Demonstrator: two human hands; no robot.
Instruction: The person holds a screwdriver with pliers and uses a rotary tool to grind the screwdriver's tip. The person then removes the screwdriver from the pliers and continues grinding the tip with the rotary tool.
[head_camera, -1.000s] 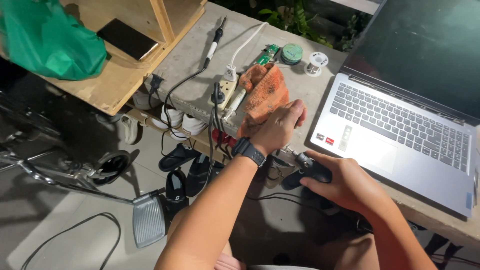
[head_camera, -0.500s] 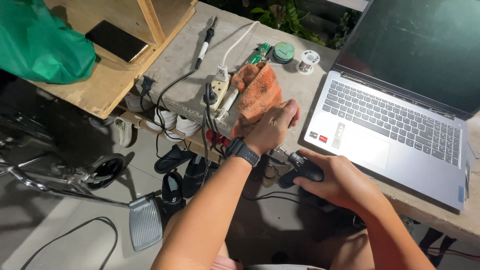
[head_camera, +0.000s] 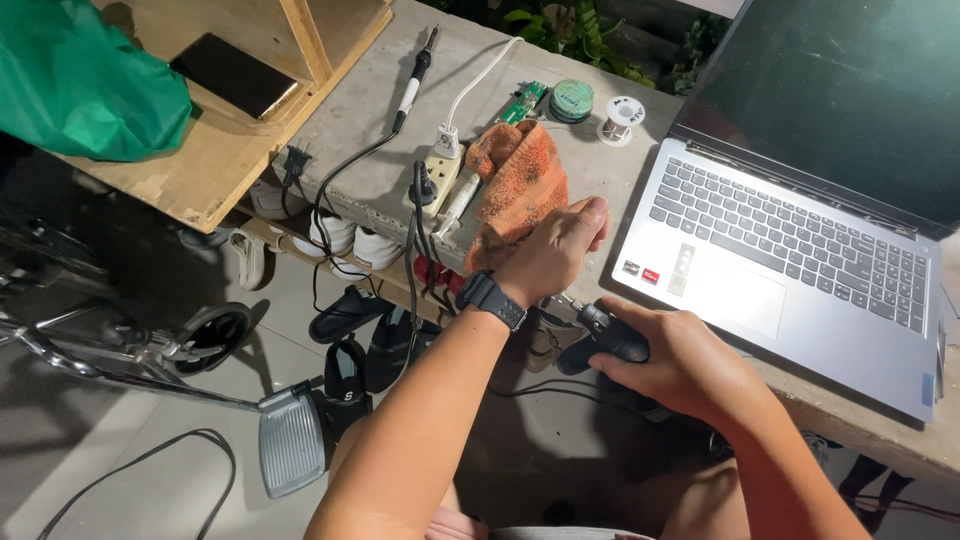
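While the left hand (head_camera: 560, 250) presses closed on the orange cloth (head_camera: 515, 185) at the counter (head_camera: 375, 120) edge and the right hand (head_camera: 680, 360) grips a black tool (head_camera: 600, 340) below it, the cloth could drag the nearby power strip (head_camera: 440, 180) off.

A person's bare forearms reach forward from the lower edge of the view, close together. The left hand (head_camera: 555, 250), a dark watch (head_camera: 492, 299) strapped at the wrist, is curled knuckles-up, fingers bent into a loose fist. The right hand (head_camera: 690, 365) sits just beside and lower, palm down, fingers wrapped closed around something dark.
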